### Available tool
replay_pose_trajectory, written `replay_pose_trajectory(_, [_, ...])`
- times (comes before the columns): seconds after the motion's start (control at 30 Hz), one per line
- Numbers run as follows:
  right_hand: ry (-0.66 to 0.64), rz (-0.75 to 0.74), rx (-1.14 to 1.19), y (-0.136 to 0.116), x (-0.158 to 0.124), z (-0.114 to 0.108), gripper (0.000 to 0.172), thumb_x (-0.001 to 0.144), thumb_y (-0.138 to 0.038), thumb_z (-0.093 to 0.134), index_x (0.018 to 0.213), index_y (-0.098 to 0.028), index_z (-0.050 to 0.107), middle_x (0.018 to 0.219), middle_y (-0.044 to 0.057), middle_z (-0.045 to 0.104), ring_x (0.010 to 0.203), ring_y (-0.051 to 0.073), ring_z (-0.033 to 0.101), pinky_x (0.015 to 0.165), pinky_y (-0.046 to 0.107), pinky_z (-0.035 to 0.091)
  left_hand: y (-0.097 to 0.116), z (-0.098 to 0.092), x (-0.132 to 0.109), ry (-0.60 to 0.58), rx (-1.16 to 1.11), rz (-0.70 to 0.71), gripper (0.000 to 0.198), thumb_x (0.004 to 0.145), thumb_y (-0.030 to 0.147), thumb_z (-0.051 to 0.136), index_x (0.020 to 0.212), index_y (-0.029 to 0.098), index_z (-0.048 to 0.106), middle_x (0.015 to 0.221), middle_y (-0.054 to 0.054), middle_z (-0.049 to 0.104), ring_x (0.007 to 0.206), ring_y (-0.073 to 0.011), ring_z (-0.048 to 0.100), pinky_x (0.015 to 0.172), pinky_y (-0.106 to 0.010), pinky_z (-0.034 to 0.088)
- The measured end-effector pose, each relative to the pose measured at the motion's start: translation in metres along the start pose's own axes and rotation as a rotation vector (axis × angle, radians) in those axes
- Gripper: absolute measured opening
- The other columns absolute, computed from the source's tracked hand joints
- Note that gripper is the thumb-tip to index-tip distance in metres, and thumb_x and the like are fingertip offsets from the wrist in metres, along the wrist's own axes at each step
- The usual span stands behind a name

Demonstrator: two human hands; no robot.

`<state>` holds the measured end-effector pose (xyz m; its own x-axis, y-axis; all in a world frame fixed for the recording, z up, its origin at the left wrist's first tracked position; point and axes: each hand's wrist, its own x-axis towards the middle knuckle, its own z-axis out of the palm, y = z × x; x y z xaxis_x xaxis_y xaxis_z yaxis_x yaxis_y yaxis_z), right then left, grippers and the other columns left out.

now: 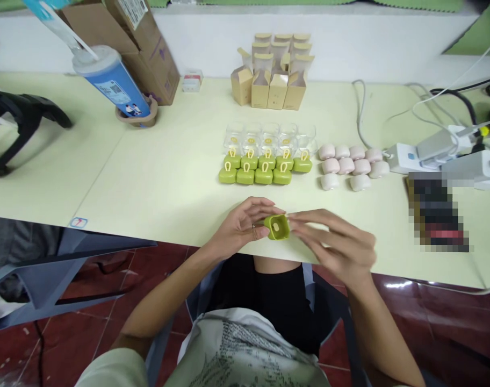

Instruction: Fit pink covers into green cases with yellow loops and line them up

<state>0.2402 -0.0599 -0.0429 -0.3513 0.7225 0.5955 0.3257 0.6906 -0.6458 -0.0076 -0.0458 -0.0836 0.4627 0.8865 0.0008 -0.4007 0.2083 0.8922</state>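
Observation:
My left hand [247,223] holds a small hollow green plastic cap [278,228] over the table's front edge. Its open side faces me, and a pale oval spot shows inside. The fingers of my right hand [336,239] are drawn together at the cap's right rim; whether they grip the rim or something tiny is hard to see. Beyond my hands stand several green caps with yellow loops [263,175] in two rows. Clear plastic cups [269,137] are lined up right behind them. To their right sit several pale pink and white rounded pieces [345,165].
Open small cardboard boxes [275,80] stand near the wall. At the back left are a blue cup with a straw [122,88] and a large carton [156,64]. Chargers with cables [442,153] and a blurred-out dark object [436,212] lie on the right.

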Motion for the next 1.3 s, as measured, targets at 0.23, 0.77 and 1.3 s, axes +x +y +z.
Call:
replay_pose_trajectory(0.23, [-0.117,0.742,0.73,0.006,0.004,0.017,0.036,0.091,-0.038,0.094,0.121,-0.023,0.081,0.11,0.006,0.087,0.093,0.019,0.085,0.082,0.029,0.072,-0.002,0.011,-0.003,-0.063,0.105,0.231,0.043,0.096,0.02,0.087,0.135,0.026,0.07,0.138,-0.01,0.077,0.136,-0.0262,0.075,0.116,-0.04,0.061])
replay_pose_trajectory(0.77, [-0.033,0.713,0.914,0.005,0.005,0.025,0.023,0.092,-0.033,0.093,0.103,-0.021,0.076,0.073,-0.001,0.081,0.06,0.017,0.078,0.06,0.026,0.068,0.016,0.033,-0.011,0.087,0.687,0.06,0.031,0.112,0.045,0.064,0.094,0.019,0.066,0.087,0.0,0.067,0.082,-0.0139,0.063,0.078,-0.027,0.048])
replay_pose_trajectory(1.3, [-0.029,0.627,0.735,-0.003,-0.003,0.037,0.013,0.098,-0.025,0.085,0.107,-0.023,0.076,0.083,-0.001,0.08,0.065,0.016,0.079,0.062,0.026,0.062,0.015,0.024,-0.006,0.198,0.71,0.195,0.026,0.11,0.036,0.065,0.09,0.02,0.063,0.085,0.003,0.065,0.077,-0.0113,0.058,0.07,-0.025,0.043])
